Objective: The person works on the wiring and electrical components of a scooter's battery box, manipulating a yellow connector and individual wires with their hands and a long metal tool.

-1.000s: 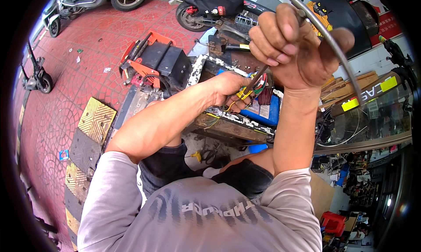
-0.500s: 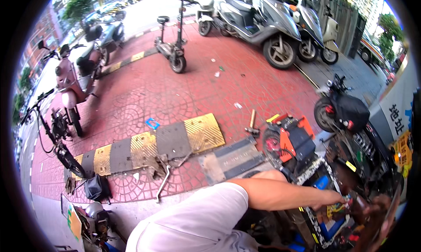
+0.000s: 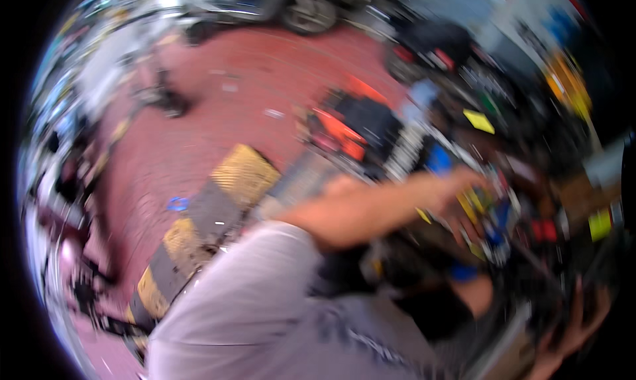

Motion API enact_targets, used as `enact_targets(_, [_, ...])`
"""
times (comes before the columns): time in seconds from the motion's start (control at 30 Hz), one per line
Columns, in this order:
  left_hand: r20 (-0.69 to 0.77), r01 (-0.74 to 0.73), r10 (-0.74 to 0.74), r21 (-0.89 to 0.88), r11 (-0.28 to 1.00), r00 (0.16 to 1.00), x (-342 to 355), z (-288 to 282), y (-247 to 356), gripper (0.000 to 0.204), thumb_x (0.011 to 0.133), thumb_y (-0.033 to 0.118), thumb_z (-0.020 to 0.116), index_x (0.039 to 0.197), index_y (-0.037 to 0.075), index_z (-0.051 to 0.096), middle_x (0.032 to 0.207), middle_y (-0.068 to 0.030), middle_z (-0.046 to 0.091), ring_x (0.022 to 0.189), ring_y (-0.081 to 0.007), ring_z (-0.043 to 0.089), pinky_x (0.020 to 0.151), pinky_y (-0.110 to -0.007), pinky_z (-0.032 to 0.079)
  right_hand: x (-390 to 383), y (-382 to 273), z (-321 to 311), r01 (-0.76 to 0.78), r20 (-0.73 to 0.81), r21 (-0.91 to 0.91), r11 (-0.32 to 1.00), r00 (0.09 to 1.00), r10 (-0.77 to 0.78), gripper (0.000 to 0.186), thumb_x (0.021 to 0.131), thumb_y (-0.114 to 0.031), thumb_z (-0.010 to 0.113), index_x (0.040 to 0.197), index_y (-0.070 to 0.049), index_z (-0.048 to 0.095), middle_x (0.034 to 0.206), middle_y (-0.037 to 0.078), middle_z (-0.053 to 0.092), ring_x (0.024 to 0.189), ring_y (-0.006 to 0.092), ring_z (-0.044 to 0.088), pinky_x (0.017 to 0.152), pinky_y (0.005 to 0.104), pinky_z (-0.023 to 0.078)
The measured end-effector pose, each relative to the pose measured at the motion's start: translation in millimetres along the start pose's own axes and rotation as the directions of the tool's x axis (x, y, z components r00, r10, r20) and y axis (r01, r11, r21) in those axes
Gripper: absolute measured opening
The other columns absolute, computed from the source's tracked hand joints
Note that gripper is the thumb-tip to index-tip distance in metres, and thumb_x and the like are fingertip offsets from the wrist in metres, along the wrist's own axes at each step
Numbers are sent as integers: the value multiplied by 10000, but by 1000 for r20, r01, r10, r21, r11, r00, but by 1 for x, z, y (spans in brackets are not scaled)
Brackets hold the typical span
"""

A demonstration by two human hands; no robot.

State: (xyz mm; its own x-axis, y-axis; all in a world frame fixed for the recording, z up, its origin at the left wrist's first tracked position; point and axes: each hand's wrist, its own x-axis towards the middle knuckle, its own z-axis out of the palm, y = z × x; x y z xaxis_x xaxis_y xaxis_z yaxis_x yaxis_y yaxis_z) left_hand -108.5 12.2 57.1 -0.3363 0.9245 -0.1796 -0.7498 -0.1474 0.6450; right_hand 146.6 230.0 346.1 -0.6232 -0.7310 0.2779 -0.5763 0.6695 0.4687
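Observation:
My left hand (image 3: 457, 191) reaches from a pale sleeve over a cluttered frame of parts. Beside its fingers are yellow wires or strips (image 3: 472, 204); motion smear hides whether it grips them. A blue part (image 3: 438, 160) lies just beyond the hand, near a black-and-white speckled bar (image 3: 405, 151). At the lower right, my right hand (image 3: 583, 320) is blurred near dark parts, and I cannot make out anything held in it.
An orange and black machine (image 3: 344, 125) stands beyond my left forearm. A yellow-and-black ramp strip (image 3: 209, 211) crosses the red paving (image 3: 252, 82). A dark scooter (image 3: 434, 46) is parked at the far right, and other scooters line the back and left.
The view has swung and blurred, shifting the scene left and upward. My left hand now appears higher and further left, still over the cluttered parts.

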Motion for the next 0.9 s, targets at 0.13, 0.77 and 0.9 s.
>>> enact_targets(0.13, [-191, 97, -78, 90, 991, 978, -9, 30, 9, 595, 956, 646, 591, 1125, 83, 679, 839, -117, 667, 573, -160, 573, 457, -286, 409, -8, -19, 27, -57, 207, -327, 943, 970, 131, 394, 913, -238, 635, 1230, -16, 710, 1333, 187, 667, 1293, 416, 585, 1110, 577, 408])
enact_targets(0.77, [-188, 239, -222, 74, 968, 957, -10, 22, 5, 369, 1033, 430, 577, 872, 100, 607, 685, -27, 518, 424, -84, 359, 351, -259, 272, 46, -26, 37, 170, 426, -114, 979, 898, -106, 403, 661, -151, 666, 1013, 28, 747, 779, 48, 518, 743, 238, 538, 682, 403, 406])
enact_targets(0.9, [-216, 196, -164, 132, 972, 962, -6, 27, 4, 311, 1012, 370, 562, 887, 88, 606, 701, -29, 518, 441, -90, 357, 370, -270, 267, 33, -18, 47, 131, 343, -100, 986, 935, -89, 399, 596, -156, 675, 946, 15, 756, 708, 29, 482, 656, 222, 499, 617, 382, 351])
